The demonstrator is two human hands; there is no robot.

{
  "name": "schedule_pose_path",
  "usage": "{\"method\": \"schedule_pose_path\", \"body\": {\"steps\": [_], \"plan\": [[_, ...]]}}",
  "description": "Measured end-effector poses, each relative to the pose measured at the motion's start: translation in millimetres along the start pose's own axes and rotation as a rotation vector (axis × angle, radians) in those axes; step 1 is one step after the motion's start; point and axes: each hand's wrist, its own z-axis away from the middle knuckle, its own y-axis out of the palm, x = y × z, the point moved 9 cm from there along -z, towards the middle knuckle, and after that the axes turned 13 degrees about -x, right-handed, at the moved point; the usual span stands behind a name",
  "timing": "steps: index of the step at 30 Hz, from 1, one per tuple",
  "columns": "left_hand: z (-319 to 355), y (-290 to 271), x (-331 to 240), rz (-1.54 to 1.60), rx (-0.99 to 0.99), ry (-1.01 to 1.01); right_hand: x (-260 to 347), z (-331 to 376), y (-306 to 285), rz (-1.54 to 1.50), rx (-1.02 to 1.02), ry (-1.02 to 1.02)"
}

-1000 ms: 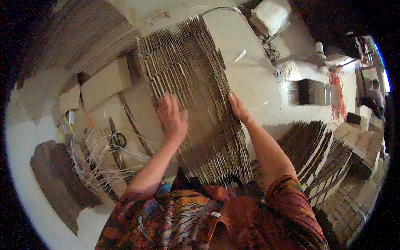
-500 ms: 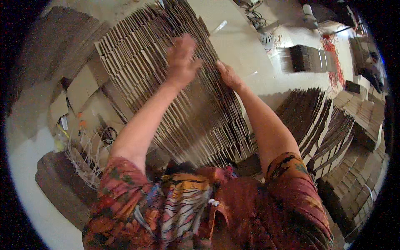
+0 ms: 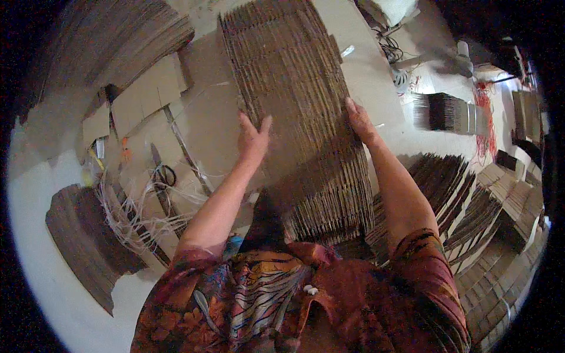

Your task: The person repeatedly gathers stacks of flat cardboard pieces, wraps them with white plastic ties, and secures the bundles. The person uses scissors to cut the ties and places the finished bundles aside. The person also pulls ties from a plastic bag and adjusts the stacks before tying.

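A long row of brown cardboard pieces, packed face to face, runs away from my body on the table. At its left side is my left hand, thumb and fingers spread apart and fingertips against the cardboard. My right hand grips the row's opposite side, with its thumb along the upper edge and its other fingers partly hidden. Between the hands the pieces stand close together. Toward my body, their ends look slightly uneven.
Left of the row lie black-handled scissors, a tangle of pale straps and flat cardboard sheets. Larger cardboard stacks stand at far left and lower left. More bundles crowd the right, with red cords beyond.
The fanned-out cardboard has been pressed into a tighter, narrower row. My left hand has moved from on top of it down to its left side. The whole view has shifted rightward across the scene.
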Motion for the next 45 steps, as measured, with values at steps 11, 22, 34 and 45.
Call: {"method": "schedule_pose_path", "body": {"steps": [11,22,34,45], "plan": [[-11.8,-30.4,14.5,-0.183,-0.125,0.305,-16.5,4.4,28.0,0.148,-0.138,-0.144],[133.2,86.0,-113.1,-0.333,0.493,1.084,-6.2,11.2,26.8,0.028,-0.051,-0.015],[69.9,36.9,-88.7,-0.43,0.286,0.974,31.7,37.5,42.5,-0.187,-0.079,-0.002],[-167.9,-45.9,-30.2,-0.401,-0.012,0.555,17.8,30.9,45.9,-0.273,-0.084,-0.045]]}}
